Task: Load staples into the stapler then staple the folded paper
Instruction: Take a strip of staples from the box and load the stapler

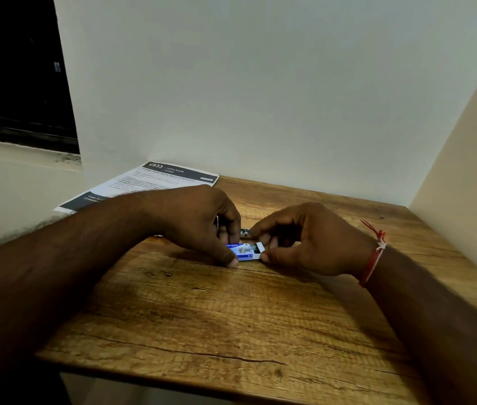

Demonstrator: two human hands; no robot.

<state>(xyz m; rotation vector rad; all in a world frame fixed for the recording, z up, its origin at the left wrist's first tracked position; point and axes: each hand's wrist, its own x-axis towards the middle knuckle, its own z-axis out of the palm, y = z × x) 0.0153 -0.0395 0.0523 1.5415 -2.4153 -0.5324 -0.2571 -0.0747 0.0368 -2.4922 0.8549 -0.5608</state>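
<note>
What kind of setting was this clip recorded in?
Probably a home or small office corner: a wooden table pushed against plain painted walls, a dark window at the left, and a printed sheet headed "Living Room" lying at the back.

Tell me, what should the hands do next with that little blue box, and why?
Probably pull the white inner tray a bit further out of the blue staple box. The left hand pins the box on the wooden table, the right hand pinches the tray end, and it is only slightly out, so no staples can be reached yet.
</note>
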